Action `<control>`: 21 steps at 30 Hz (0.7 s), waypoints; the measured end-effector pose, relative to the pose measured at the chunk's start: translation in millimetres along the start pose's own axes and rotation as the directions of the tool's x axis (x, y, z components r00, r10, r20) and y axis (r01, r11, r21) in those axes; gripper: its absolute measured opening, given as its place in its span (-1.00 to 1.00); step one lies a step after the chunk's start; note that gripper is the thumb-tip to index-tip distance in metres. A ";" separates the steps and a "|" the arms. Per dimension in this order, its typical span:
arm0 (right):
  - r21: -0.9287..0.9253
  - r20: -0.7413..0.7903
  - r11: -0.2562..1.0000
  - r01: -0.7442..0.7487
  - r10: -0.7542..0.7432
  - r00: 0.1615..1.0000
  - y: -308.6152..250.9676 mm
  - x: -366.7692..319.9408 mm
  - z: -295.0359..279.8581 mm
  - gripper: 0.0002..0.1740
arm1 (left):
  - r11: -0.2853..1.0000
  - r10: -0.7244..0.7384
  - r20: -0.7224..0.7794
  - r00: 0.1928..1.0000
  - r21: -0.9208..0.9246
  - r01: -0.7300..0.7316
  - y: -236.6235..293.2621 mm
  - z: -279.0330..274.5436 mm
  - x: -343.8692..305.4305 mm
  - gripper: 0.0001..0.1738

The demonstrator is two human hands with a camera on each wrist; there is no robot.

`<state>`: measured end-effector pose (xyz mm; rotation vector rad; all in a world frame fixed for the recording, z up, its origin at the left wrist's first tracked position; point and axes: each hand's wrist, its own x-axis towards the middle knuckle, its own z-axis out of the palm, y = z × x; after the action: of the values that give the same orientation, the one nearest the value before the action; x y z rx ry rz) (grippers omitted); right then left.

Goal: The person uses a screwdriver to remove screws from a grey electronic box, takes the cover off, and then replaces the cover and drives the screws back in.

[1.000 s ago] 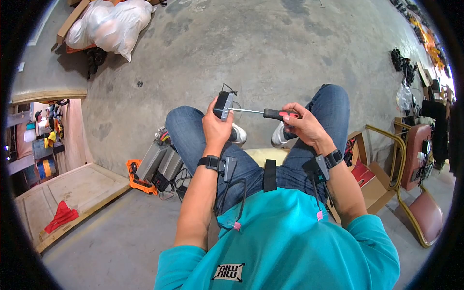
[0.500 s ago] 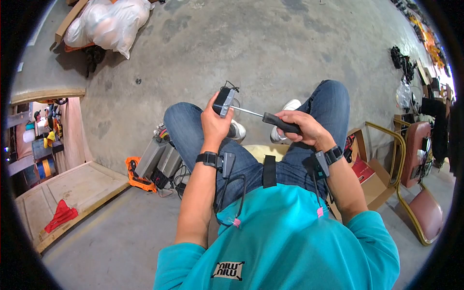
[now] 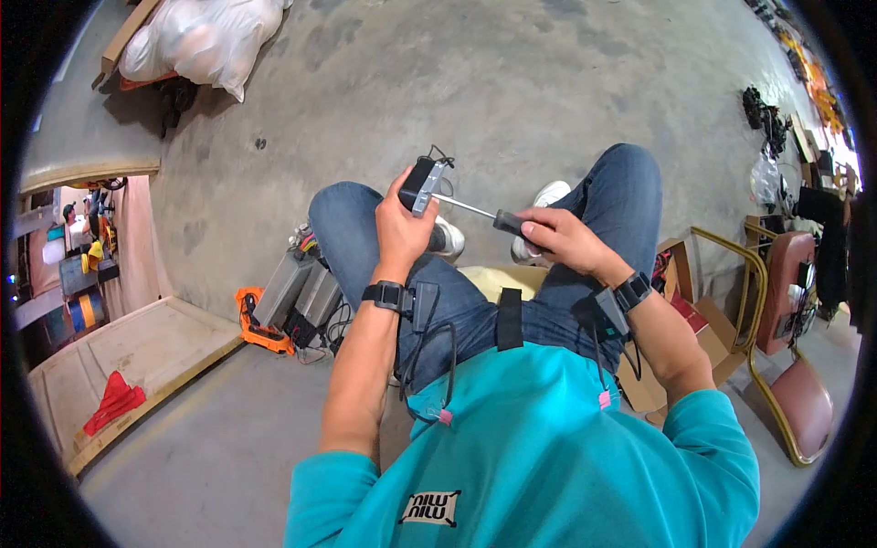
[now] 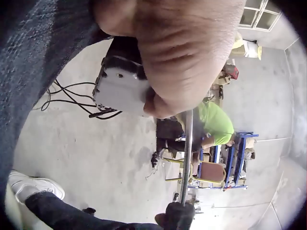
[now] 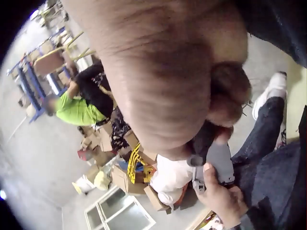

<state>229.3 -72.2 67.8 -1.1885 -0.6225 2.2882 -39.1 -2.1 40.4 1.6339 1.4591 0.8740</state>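
My left hand (image 3: 402, 230) grips a small black and grey box (image 3: 423, 184) with a thin black cable at its far end. In the left wrist view, the thumb lies on the grey casing (image 4: 122, 86), which has a small hole in its face. Over the right thigh, my right hand (image 3: 571, 239) holds a screwdriver (image 3: 470, 207) by its dark handle. Its long metal shaft points left, with the tip right at the box's near side. The right wrist view shows the box (image 5: 220, 163) beyond the handle; the fingers hide most of that handle.
Grey power-supply-like boxes (image 3: 297, 288) and an orange frame (image 3: 260, 320) lie left of the knee. To the right are an open carton (image 3: 694, 338) and a gold-framed chair (image 3: 808, 402). A white bag (image 3: 206, 41) lies far left. Another person (image 4: 216, 123) in green is in the background.
My right hand has turned on the screwdriver handle, its back now facing up, and come slightly left. The shaft slants more than before. The left hand still holds the box, shifted slightly left.
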 end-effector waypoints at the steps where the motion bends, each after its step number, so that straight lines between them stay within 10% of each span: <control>1: -0.490 -0.063 0.845 0.212 -0.277 0.959 -1.3 -2.4 3.9 -0.62 | 1.000 -0.007 0.002 1.000 0.004 0.007 -0.9 -0.6 -1.0 -0.39; 2: -0.855 0.023 0.428 0.293 -0.534 0.845 -2.3 -3.4 5.6 -0.64 | 0.999 -0.028 0.008 1.000 0.027 0.028 -0.6 -0.3 0.0 -0.40; 3: -0.886 0.080 0.293 0.359 -0.666 0.741 3.9 0.8 4.1 -0.60 | 0.998 -0.047 0.017 0.999 0.050 0.046 -0.8 0.8 0.5 -0.41; 7: -0.887 0.127 0.205 0.413 -0.753 0.645 10.0 6.5 -1.8 -0.61 | 0.998 -0.041 0.001 0.999 0.045 0.041 1.9 2.9 1.6 -0.41; 9: -0.227 -0.123 0.960 0.165 -0.196 0.973 9.6 5.6 -6.7 -0.58 | 0.999 -0.029 -0.030 0.999 0.041 0.030 1.6 4.1 0.9 -0.40; 12: 0.245 -0.007 0.968 0.054 -0.054 0.999 0.6 2.1 -9.2 -0.54 | 0.999 -0.003 -0.001 1.000 0.049 0.003 2.0 3.7 -1.0 -0.38; 17: 0.293 0.262 0.934 -0.203 0.126 0.957 2.2 10.9 -25.3 -0.49 | 1.000 0.018 0.012 1.000 0.016 -0.018 2.0 3.9 -0.3 -0.37; 20: 0.279 0.361 0.912 -0.300 0.190 0.913 5.8 15.0 -25.7 -0.57 | 1.000 0.003 0.021 1.000 -0.016 -0.003 -6.6 4.9 -1.1 -0.37; 21: -0.218 0.100 0.976 -0.016 0.039 0.994 5.0 14.5 -14.8 -0.59 | 1.000 0.001 0.020 1.000 -0.024 0.000 -9.7 5.0 -0.9 -0.38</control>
<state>233.2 -64.8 48.3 -1.1869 -0.9210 2.3640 -39.4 -3.0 29.5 1.6208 1.4292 0.8700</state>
